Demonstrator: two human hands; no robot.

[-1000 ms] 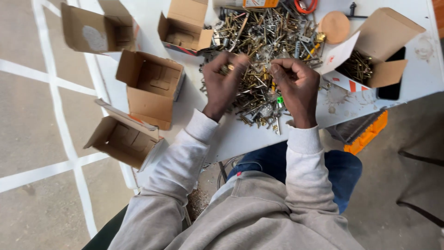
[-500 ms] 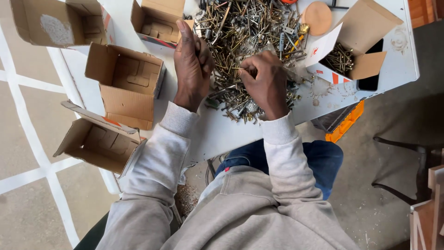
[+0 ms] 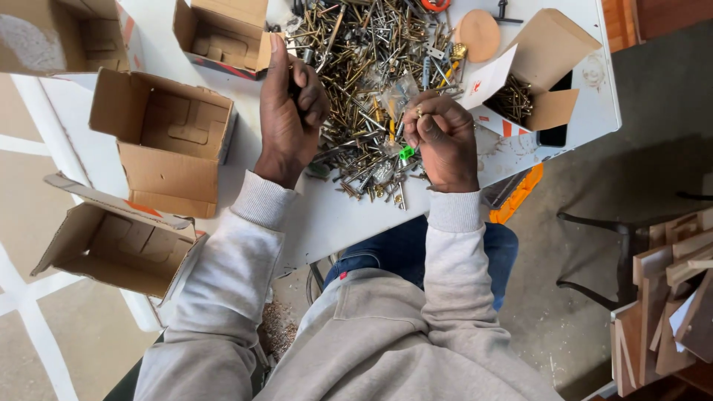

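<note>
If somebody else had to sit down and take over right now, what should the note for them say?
Left hand: curled shut at the left edge of the screw pile, holding something small; what it is cannot be told.
Right hand: fingers pinching a small brass piece over the pile.
Three cardboard boxes left of the pile look empty; the box on the right holds screws.
Done: a few screws boxed.
Left: most of the pile is loose on the white table.

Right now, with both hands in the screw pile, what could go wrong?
The screw pile reaches close to the table edge, so loose screws might roll off. The left hand and right hand are bare among sharp points, so a prick seems possible.
</note>
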